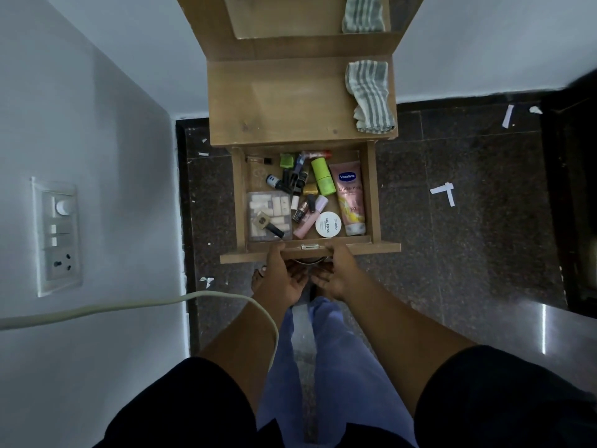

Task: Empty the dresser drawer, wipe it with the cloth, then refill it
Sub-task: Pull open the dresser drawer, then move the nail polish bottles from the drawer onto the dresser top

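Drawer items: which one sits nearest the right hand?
The pink Vaseline tube, lying along the drawer's right wall; its cap end reaches the front corner just above the right hand.

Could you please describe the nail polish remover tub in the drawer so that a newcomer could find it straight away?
Look into the open drawer of the wooden dresser. Along its front wall, just left of the pink Vaseline tube, sits the tub. It is the only round, flat white lid there, printed "NAIL POLISH".

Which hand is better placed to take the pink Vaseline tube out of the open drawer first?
Probably the right hand: the Vaseline tube lies along the drawer's right side, directly ahead of it; the left hand would cross over.
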